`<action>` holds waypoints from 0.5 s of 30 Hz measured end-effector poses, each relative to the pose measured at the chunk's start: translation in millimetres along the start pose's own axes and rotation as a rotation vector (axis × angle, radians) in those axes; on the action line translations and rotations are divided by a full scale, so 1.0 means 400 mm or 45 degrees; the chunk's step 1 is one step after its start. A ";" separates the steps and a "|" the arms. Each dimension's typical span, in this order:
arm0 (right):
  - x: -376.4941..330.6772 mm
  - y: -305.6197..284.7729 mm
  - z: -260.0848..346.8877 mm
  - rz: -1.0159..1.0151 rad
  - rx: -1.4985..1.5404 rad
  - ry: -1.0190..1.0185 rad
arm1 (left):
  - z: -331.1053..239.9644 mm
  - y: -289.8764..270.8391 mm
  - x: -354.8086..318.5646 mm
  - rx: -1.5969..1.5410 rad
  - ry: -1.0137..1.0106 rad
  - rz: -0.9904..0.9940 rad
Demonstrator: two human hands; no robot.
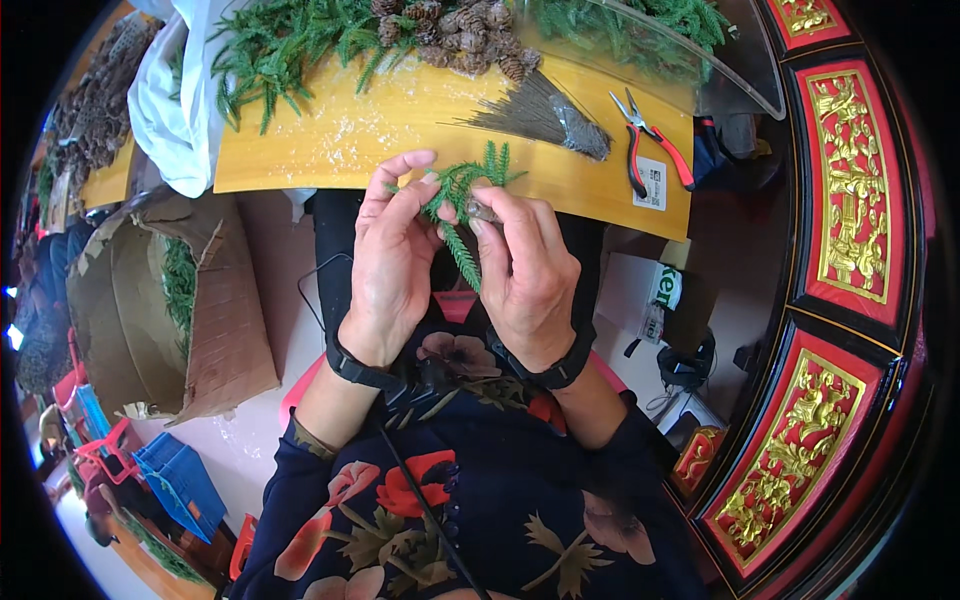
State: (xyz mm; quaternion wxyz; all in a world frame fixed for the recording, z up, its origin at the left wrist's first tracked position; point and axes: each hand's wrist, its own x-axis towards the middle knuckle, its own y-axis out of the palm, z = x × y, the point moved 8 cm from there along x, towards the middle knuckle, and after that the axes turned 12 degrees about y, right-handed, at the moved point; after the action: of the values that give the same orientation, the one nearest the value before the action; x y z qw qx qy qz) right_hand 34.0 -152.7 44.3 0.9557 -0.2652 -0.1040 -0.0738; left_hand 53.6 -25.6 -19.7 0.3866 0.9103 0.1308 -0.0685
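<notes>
In front of my chest, just off the table's near edge, both hands hold a green artificial pine sprig. My left hand pinches it between thumb and fingertips, with the index finger raised. On the other side, my right hand grips the sprig with thumb and bent fingers. A small brownish piece shows at the right fingertips, too covered to name. Some of the sprig's needles point up past the fingers and one branch hangs down between the palms.
On the yellow table lie green pine branches, pine cones, a bundle of thin dark wires and red-handled pliers. A white plastic bag hangs at the left. Below stands an open cardboard box. Carved red-and-gold panels line the right.
</notes>
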 end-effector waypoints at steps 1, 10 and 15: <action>0.000 0.000 0.000 -0.003 -0.010 -0.003 | -0.003 0.002 0.001 0.021 -0.007 0.001; 0.002 -0.004 0.001 -0.028 -0.065 -0.012 | -0.016 -0.001 0.006 0.203 0.092 0.015; -0.004 -0.009 0.010 -0.062 -0.155 -0.070 | -0.006 0.011 0.002 0.171 -0.007 0.062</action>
State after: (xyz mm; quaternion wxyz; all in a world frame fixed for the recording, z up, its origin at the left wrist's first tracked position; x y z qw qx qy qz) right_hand 31.1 -153.7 49.2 0.9325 -0.3222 -0.1318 -0.0958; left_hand 55.7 -26.7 -15.3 0.3265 0.9370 0.1027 -0.0703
